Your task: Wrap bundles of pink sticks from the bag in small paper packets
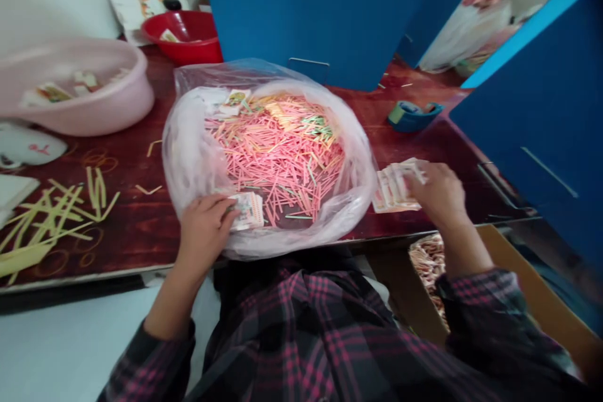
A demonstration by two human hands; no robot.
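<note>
A clear plastic bag [188,157] lined with white plastic stands open on the dark red wooden table [136,226], full of thin pink sticks [277,163] with some green and yellow ones among them. My left hand [205,232] rests at the bag's near rim, gripping a small stack of printed paper slips [245,210]. To the right of the bag, my right hand [436,195] holds a thicker fan of similar printed slips [394,187] just above the table. A few slips also lie on the sticks at the far side of the bag.
A pink plastic basin [127,97] holding paper pieces and a red bowl [181,38] stand at the far left. Loose yellow strips [51,226] lie left, a blue tape dispenser [414,116] lies right, and a cardboard box [532,276] of bundled sticks sits below the table's right edge. Blue panels rise behind.
</note>
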